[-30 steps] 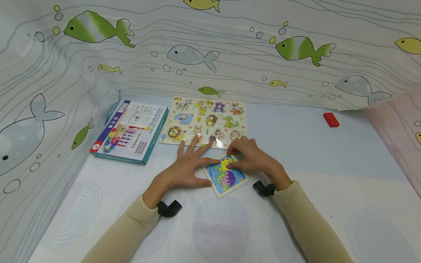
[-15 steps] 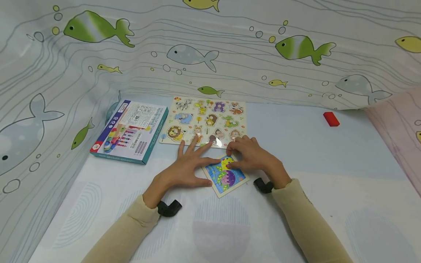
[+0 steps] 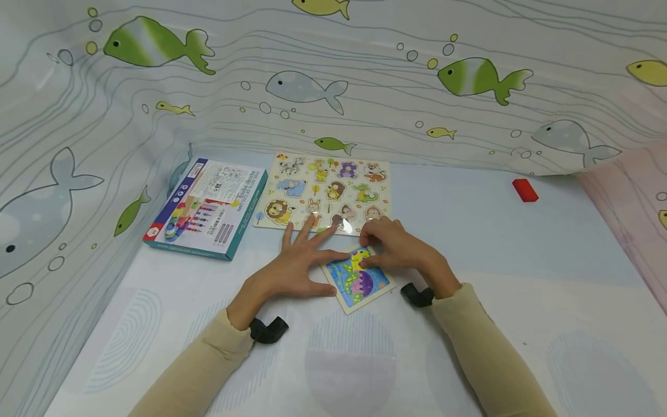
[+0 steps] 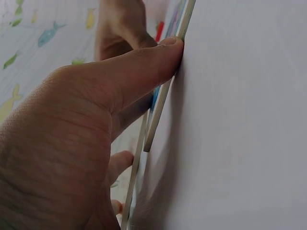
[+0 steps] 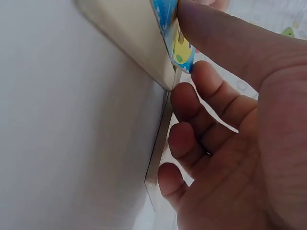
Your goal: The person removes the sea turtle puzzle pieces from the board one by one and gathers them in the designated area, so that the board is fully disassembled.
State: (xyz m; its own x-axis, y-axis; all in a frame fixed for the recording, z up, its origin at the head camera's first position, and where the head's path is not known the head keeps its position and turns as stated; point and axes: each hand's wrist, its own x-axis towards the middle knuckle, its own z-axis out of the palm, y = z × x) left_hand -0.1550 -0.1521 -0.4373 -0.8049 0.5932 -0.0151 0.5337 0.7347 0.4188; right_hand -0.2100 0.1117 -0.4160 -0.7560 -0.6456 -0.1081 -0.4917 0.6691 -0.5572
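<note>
A small wooden-framed jigsaw puzzle (image 3: 359,304) with a chick-and-egg-like picture in yellow, purple and blue lies at an angle on the table. My left hand (image 3: 292,272) is spread at its left side, thumb and forefinger straight along the frame. In the left wrist view the thumb (image 4: 160,55) presses the frame's edge. Its other fingertips rest on an animal peg board (image 3: 327,200) behind. At the puzzle's upper right, my right hand (image 3: 398,249) pinches a yellow-and-blue puzzle piece (image 5: 183,52) between thumb and forefinger; the piece tilts away from the frame. The other fingers curl loosely.
A flat toy box (image 3: 208,208) lies at the back left beside the peg board. A small red block (image 3: 524,190) sits far right. A fish-patterned cloth (image 3: 380,116) rises behind the table. Dark camera mounts (image 3: 268,330) stick out from both wrists.
</note>
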